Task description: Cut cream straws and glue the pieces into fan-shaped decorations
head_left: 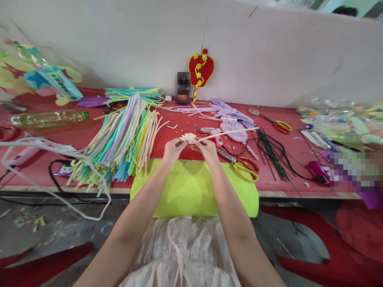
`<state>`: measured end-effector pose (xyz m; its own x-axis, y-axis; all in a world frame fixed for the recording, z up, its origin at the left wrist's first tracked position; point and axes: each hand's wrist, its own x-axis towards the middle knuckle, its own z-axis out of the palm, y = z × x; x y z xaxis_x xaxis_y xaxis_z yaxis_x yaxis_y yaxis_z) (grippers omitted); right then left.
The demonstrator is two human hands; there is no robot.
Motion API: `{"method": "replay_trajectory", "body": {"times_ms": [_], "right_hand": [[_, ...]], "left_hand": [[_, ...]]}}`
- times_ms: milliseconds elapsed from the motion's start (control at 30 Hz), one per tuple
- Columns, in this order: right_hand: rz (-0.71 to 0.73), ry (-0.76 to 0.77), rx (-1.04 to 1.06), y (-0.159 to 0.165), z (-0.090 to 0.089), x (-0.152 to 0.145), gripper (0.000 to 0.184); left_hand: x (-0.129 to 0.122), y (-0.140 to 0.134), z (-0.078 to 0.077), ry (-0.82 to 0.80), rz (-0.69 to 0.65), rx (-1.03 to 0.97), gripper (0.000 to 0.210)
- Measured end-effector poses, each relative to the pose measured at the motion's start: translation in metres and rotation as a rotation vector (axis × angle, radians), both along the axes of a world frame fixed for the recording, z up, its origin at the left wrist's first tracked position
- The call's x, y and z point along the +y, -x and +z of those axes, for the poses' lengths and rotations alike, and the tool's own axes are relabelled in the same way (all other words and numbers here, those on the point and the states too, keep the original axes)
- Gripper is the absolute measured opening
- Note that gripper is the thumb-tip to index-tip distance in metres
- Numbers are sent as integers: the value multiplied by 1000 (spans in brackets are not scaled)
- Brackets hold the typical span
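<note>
Forearms (139,211) converge: left hand (174,150) pinching a flower (188,138), right hand (208,148) a strip (233,132) (pale, trailing rightward); light, even pressure should prevent crushing.

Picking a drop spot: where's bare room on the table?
Free: middle of lime cloth, left of near scissors; red tabletop between pale stems and left hand, also between far scissors and clear plastic items. Crowded: beyond right hand, with pink glue gun, purple stems, dark green stems.
</note>
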<state>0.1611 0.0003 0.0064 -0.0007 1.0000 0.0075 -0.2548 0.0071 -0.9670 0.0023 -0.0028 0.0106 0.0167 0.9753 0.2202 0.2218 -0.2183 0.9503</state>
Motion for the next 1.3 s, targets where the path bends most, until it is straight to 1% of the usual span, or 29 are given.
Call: {"method": "replay_trajectory", "body": {"times_ms": [167, 333, 433, 533, 633, 767, 900, 1033, 1167, 1300], "right_hand": [[-30, 19, -21, -1, 1, 1, 39], [-31, 22, -12, -2, 3, 0, 37], [-27, 22, -35, -2, 6, -2, 37], [-19, 13, -81, -4, 9, -3, 35], [-9, -4, -128, -6, 8, -2, 33], [2, -9, -150, -8, 5, 0, 33], [-7, -3, -142, -8, 5, 0, 35], [-37, 5, -129, -6, 8, -3, 37], [-54, 9, -170, -5, 10, -4, 40], [-30, -7, -178, -6, 11, -4, 41]], "left_hand": [[0, 1, -1, -6, -21, 57, 20], [-1, 3, 2, -6, -51, 80, 19], [-2, 2, 4, 10, -52, 93, 21], [-3, 2, 6, 34, -88, 84, 22], [-4, 2, 6, 47, -136, 77, 22], [-5, 2, 7, 50, -152, 78, 21], [-3, 2, 5, 80, -146, 14, 20], [1, 1, -2, 92, -139, -59, 18], [3, 0, -6, 75, -166, -48, 18], [2, 1, -6, 57, -166, -19, 19]]}}
